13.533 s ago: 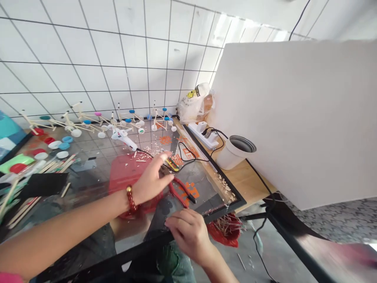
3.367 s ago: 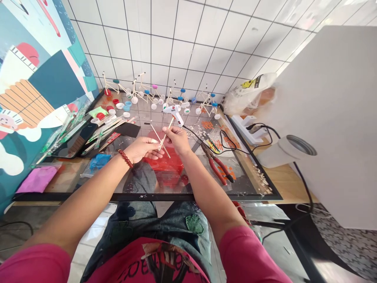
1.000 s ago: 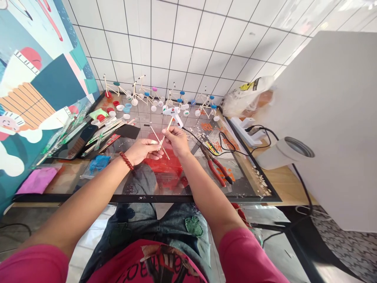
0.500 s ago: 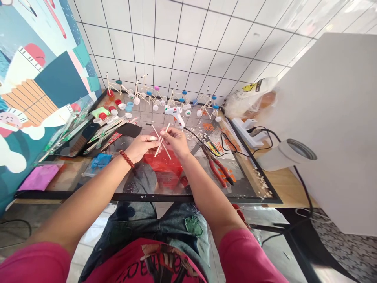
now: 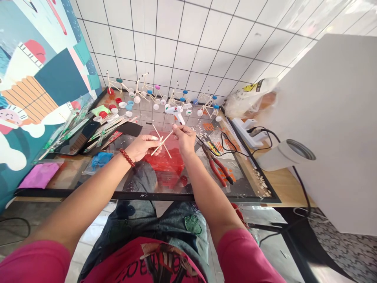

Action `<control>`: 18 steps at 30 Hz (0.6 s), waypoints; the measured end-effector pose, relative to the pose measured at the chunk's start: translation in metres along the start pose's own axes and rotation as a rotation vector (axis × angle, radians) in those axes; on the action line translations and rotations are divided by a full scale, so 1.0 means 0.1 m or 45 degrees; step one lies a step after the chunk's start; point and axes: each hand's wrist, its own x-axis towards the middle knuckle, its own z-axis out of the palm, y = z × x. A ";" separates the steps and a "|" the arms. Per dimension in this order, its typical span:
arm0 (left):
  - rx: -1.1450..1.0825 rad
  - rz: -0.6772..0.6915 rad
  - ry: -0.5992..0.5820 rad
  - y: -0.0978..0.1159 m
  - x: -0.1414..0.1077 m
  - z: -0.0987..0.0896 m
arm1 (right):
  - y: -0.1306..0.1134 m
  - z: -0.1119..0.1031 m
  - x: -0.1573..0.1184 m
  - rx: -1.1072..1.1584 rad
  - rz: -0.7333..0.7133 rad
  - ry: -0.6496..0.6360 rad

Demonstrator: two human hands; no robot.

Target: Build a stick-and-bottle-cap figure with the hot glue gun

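Note:
Two thin wooden sticks cross in an X above the glass tabletop. My left hand (image 5: 143, 147), with a beaded bracelet on the wrist, pinches them near where they cross. One stick (image 5: 167, 151) slants from upper left to lower right. The other stick (image 5: 167, 137) runs from lower left up to my right hand (image 5: 185, 138), whose thumb and fingers are closed on its upper end. Whether the sticks are joined at the crossing I cannot tell. Beyond the hands, a white glue gun (image 5: 175, 112) lies on the table.
Small stick models with bottle-cap wheels (image 5: 206, 103) line the wall. At left are loose sticks (image 5: 107, 129), a phone (image 5: 78, 138) and a pink packet (image 5: 39, 175). At right lie red-handled pliers (image 5: 217, 167), a black cord (image 5: 228, 143) and a white power strip (image 5: 249, 131).
My right hand has moved right, from the crossing out to one stick's upper end. That stick now leans further to the right. My left hand has stayed nearly in place.

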 end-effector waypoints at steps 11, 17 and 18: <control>-0.069 -0.131 0.116 0.02 -0.01 0.06 | 0.05 0.12 -0.10 0.024 0.036 -0.266; -0.115 -0.086 0.155 0.05 -0.01 0.08 | 0.01 0.11 -0.12 0.005 0.071 -0.426; -0.124 -0.084 0.163 0.05 -0.02 0.08 | 0.02 0.11 -0.11 0.032 0.087 -0.446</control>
